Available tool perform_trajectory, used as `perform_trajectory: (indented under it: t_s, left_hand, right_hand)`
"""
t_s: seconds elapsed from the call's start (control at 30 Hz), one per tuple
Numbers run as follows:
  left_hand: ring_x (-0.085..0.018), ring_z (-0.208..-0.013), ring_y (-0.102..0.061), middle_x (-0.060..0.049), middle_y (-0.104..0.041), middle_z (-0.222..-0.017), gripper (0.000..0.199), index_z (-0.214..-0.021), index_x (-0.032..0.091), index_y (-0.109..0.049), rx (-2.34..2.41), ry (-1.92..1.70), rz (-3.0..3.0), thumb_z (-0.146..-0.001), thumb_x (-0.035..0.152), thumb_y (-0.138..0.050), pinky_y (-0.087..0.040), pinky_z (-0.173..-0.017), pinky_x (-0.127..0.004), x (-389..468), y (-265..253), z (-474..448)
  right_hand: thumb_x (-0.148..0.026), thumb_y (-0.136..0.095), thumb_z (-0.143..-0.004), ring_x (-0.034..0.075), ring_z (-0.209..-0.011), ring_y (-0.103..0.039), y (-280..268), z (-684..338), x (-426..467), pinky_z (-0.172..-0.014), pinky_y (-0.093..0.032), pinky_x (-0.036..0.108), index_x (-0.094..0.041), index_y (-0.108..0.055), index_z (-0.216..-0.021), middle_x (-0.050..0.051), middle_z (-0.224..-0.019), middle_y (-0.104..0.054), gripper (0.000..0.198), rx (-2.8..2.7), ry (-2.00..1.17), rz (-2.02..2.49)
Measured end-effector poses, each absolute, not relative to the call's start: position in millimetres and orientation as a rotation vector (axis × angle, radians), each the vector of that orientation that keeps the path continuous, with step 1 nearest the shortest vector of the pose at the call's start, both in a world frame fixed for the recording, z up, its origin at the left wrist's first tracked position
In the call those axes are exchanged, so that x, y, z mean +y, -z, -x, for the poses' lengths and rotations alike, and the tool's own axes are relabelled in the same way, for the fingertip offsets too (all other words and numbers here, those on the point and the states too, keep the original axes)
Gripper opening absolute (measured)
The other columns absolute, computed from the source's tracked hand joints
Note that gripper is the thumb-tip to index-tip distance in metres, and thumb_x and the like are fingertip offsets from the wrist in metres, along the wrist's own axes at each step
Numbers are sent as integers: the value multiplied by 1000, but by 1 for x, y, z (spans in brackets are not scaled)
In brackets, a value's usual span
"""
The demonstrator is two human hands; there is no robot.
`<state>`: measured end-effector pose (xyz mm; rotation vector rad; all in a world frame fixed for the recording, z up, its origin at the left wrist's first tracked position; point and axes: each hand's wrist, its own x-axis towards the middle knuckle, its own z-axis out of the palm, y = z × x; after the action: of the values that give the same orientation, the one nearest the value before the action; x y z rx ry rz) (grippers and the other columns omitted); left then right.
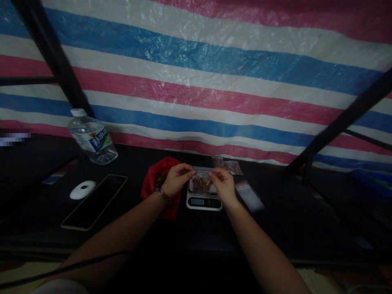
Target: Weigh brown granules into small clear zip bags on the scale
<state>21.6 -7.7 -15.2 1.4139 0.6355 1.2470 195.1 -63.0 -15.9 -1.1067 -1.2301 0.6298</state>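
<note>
A small clear zip bag (201, 184) with brown bits in it is held over a white digital scale (190, 204). My left hand (177, 179) pinches its upper left corner, and my right hand (223, 183) pinches the upper right corner. Whether the bag touches the scale's plate I cannot tell. Beside my left wrist, a red plastic bag (148, 179) stands open with dark brown pieces inside. Behind my right hand lie filled zip bags (232, 166). To the right of the scale is a stack of flat clear zip bags (249, 196).
On the left of the black table (196, 241) lie a phone (94, 202) and a white oval object (82, 190). A clear plastic bottle (92, 136) stands behind them. Dark metal bars (327, 128) slant at both sides, before a striped plastic sheet (196, 94).
</note>
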Motion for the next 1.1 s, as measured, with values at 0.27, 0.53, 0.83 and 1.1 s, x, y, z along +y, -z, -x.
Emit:
perform_trajectory:
  t_s: [0.27, 0.53, 0.83, 1.1]
  left_hand:
    - [-14, -65, -59, -3, -66, -70, 29, -70, 13, -66, 616, -1211, -1429, -65, 38, -78, -48, -65, -26, -8, 11, -19]
    - [-14, -65, -61, -4, -67, -72, 26, -76, 13, -67, 616, -1120, -1553, -70, 38, -73, -48, -63, -25, -15, 14, -21]
    - [-14, -62, -59, -4, -64, -70, 26, -78, 13, -65, 678, -1084, -1752, -78, 39, -64, -46, -56, -23, -17, 11, -21]
    - [-14, -65, -59, -5, -65, -74, 22, -79, 12, -65, 645, -1076, -1983, -82, 34, -60, -46, -59, -23, -15, 7, -17]
  right_hand:
    - [-40, -67, -75, 14, -60, -60, 17, -196, -64, -57, -50, 26, -20, -66, -75, 1, -66, -65, 20, -1273, -590, 1102]
    - [-36, -70, -73, 18, -67, -66, 24, -191, -63, -63, -54, 30, -22, -71, -76, 3, -73, -71, 14, -1404, -582, 1130]
    - [-32, -69, -75, 18, -70, -67, 22, -188, -63, -66, -55, 30, -21, -71, -81, 3, -78, -72, 12, -1484, -558, 1145]
    - [-26, -67, -75, 16, -63, -65, 21, -189, -64, -59, -52, 27, -21, -70, -73, 2, -70, -70, 6, -1521, -488, 1144]
